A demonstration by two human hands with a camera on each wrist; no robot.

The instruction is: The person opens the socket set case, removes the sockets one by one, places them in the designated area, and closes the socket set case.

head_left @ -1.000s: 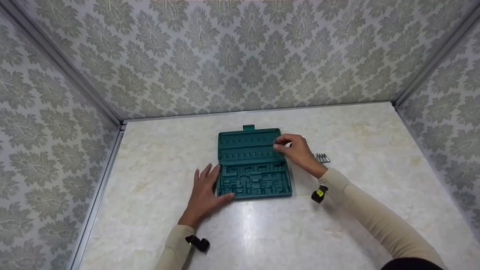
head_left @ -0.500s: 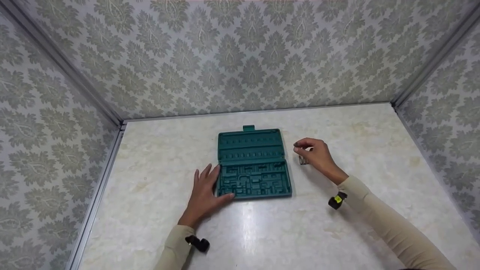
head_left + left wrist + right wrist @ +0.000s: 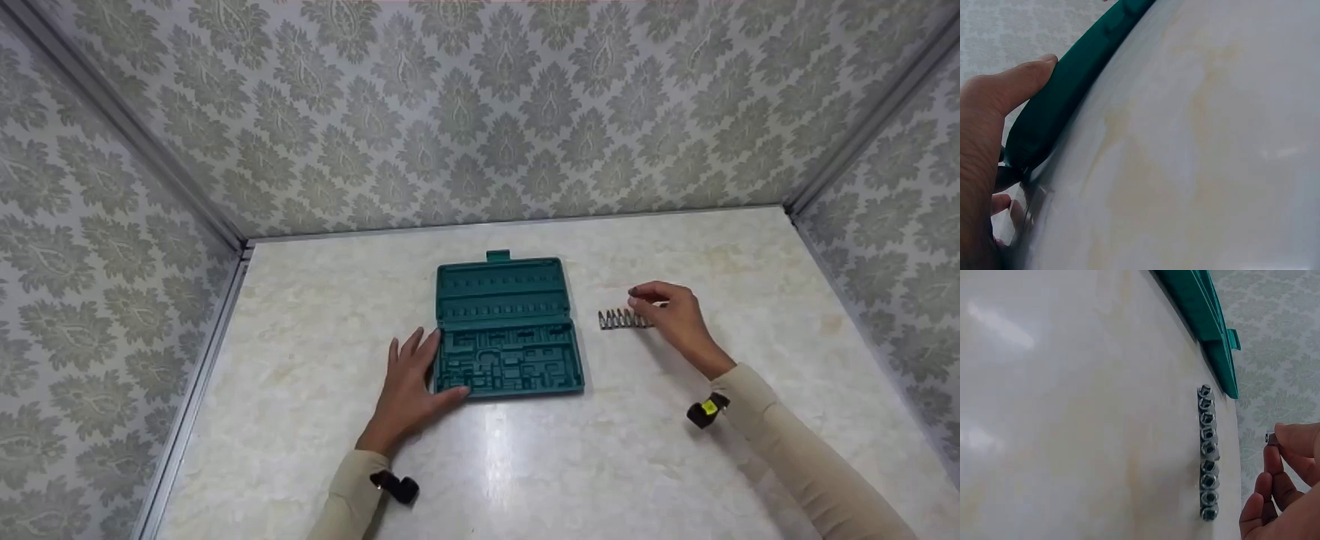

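A green plastic tool case (image 3: 450,328) lies opened flat, with moulded recesses in both halves. My left hand (image 3: 409,386) rests at its near left corner, thumb on the front edge and fingers spread along the left side. The left wrist view shows the thumb (image 3: 1030,79) touching the case's outer wall (image 3: 1061,95). Between thumb and forefinger my right hand (image 3: 679,319) pinches a small metal socket (image 3: 1268,437), mostly hidden by the fingertips. Below that hand stands a row of several metal sockets (image 3: 1208,434), side by side on the table, their square holes visible in the right wrist view.
The pale marbled table (image 3: 300,315) spreads around the case. Patterned wall panels (image 3: 495,112) close off the back and both sides. The case's latch tab (image 3: 498,256) sticks out at the far edge.
My right hand has moved right, away from the case lid to above the right end of the socket row, with the socket still pinched. More of the row now shows. My left hand stays put.
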